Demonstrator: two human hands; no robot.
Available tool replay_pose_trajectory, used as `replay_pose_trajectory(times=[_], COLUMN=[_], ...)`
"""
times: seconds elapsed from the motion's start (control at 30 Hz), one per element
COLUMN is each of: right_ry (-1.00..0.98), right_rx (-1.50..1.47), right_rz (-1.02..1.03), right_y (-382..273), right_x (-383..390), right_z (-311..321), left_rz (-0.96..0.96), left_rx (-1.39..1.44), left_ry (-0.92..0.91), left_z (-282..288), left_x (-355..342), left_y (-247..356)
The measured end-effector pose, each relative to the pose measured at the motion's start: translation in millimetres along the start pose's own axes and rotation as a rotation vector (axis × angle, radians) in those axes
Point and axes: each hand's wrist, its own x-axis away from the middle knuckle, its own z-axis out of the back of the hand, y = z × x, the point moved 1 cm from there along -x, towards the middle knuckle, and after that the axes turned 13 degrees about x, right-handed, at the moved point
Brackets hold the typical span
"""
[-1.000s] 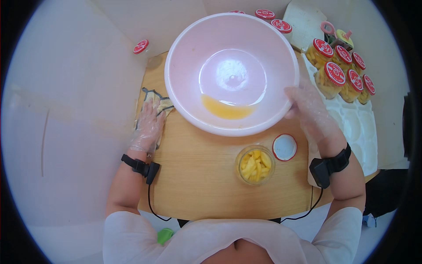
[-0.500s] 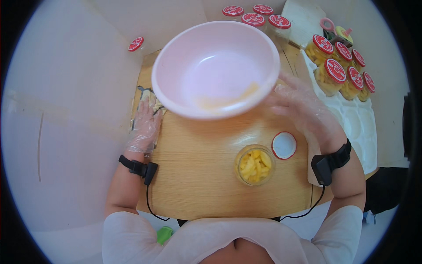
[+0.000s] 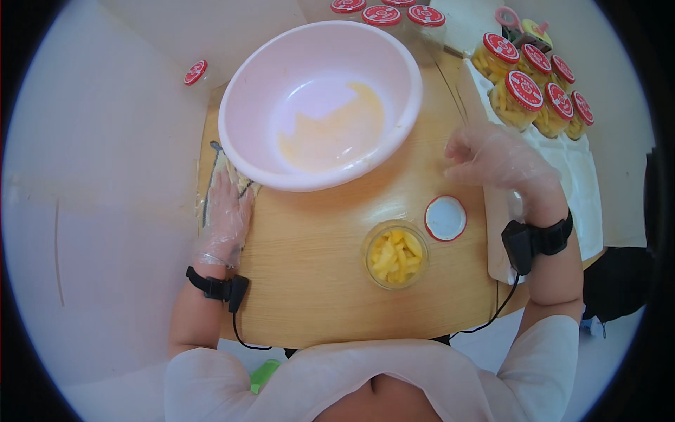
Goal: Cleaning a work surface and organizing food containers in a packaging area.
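Note:
A pale pink plastic basin with a little yellowish liquid in its bottom stands at the far middle of the table. My left hand, in a clear plastic glove, lies flat with fingers stretched on a folded cloth beside the basin's left side. To the right of the basin, my gloved right hand hovers over the table and tray edge. Its fingers are bent but apart, and nothing shows between them. Nearer me sits an uncovered glass jar of yellow fruit pieces. Its lid lies white side up close by.
A white moulded tray on the right carries several lidded jars of yellow fruit in its far part. Several red-lidded jars stand behind the basin, and another at far left. Pink-handled scissors are at back right.
My right hand has come away from the basin's right rim and drawn its fingers in. The basin has tipped back flatter, and its liquid has spread over the bottom. My left hand stays on the cloth.

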Motion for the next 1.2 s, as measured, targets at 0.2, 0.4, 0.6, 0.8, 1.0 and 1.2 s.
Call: replay_pose_trajectory(times=[0.2, 0.4, 0.6, 0.8, 1.0, 1.2], right_ry=[-0.149, -0.154, 0.064, 0.033, 0.027, -0.011], right_rx=[0.028, -0.003, -0.231, -0.144, -0.103, -0.175], right_rz=[0.118, 0.167, 0.725, 0.733, 0.79, 0.706], right_y=[2.4, -20.2, -44.8, -69.9, -64.9, -54.9], right_x=[-5.6, 1.4, 15.9, 28.3, 25.5, 20.6], right_z=[-8.7, -0.8, -13.4, -22.2, -23.1, -16.3], left_rz=[-0.03, -0.083, -0.291, -0.427, -0.545, -0.582], left_rx=[0.021, 0.06, 0.074, 0.099, 0.175, 0.172], left_ry=[-0.051, -0.167, -0.28, -0.467, -0.488, -0.458], left_z=[6.1, 6.1, 6.0, 9.9, 0.5, -16.6], left_x=[24.1, 49.7, 70.8, 64.8, 37.5, 14.4], left_y=[35.7, 66.8, 100.1, 132.2, 155.8, 164.8])
